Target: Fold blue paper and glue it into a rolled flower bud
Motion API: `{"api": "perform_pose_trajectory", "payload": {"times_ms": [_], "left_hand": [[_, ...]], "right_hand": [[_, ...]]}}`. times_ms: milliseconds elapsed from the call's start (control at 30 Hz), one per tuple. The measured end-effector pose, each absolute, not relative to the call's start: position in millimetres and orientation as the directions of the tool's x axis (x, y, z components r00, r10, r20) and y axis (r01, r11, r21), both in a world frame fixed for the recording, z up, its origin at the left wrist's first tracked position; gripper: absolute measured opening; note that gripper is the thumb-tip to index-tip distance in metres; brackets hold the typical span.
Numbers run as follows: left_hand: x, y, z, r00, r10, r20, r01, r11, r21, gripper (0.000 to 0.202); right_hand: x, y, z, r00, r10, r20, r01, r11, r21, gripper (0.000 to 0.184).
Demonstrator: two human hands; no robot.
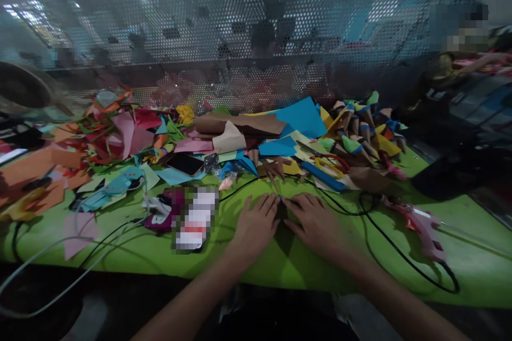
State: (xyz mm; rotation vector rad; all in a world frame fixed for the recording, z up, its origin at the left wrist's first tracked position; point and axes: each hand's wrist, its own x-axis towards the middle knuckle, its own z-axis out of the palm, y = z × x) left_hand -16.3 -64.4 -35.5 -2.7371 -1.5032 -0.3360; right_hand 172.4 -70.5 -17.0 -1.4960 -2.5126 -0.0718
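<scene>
My left hand [256,222] and my right hand [316,224] are close together on the green tabletop, fingertips almost meeting. Thumbs and forefingers close around a small bit with a speck of blue, mostly hidden by the fingers. Just beyond the fingertips lies a narrow, pointed piece of brown paper [274,171]; whether it joins what I hold is unclear. To the left of my left hand is a phone with a lit, blurred-out screen [198,219]. Right of my right hand, a pink glue gun [426,232] rests on its side.
Heaps of coloured paper [130,136] and brown cones [362,128] line the back. Scissors with red and yellow handles [334,165] lie near a blue cutter [323,176]. A dark phone [184,164], a purple object [168,210] and cables [400,250] are around. Another person [444,74] is at right.
</scene>
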Motion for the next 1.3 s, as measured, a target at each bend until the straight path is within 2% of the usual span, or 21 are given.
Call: {"api": "perform_pose_trajectory", "payload": {"times_ms": [133, 300, 500, 700, 867, 1067, 1300], "left_hand": [[-14, -60, -31, 0.517, 0.84, 0.168, 0.838, -0.536, 0.102, 0.043], [-18, -73, -39, 0.524, 0.83, 0.193, 0.84, -0.541, 0.044, 0.045], [-15, -64, -33, 0.514, 0.838, 0.182, 0.841, -0.534, 0.086, 0.044], [-17, -70, -34, 0.521, 0.83, 0.2, 0.837, -0.542, 0.072, 0.044], [-14, -62, -33, 0.514, 0.835, 0.195, 0.842, -0.535, 0.069, 0.043], [-14, -69, -40, 0.516, 0.833, 0.198, 0.84, -0.538, 0.076, 0.045], [-12, -64, -34, 0.5, 0.849, 0.168, 0.846, -0.521, 0.115, 0.043]], "right_hand": [[171, -67, -17, -0.451, 0.868, 0.21, 0.883, 0.468, -0.041, 0.039], [169, -78, -18, -0.478, 0.848, 0.228, 0.86, 0.505, -0.075, 0.043], [170, -68, -15, -0.449, 0.871, 0.2, 0.885, 0.464, -0.037, 0.039], [170, -74, -12, -0.475, 0.858, 0.194, 0.865, 0.496, -0.073, 0.042], [170, -65, -14, -0.453, 0.866, 0.213, 0.882, 0.47, -0.039, 0.035], [170, -71, -14, -0.479, 0.856, 0.193, 0.862, 0.501, -0.08, 0.04], [170, -67, -11, -0.479, 0.859, 0.181, 0.869, 0.494, -0.043, 0.039]]}}
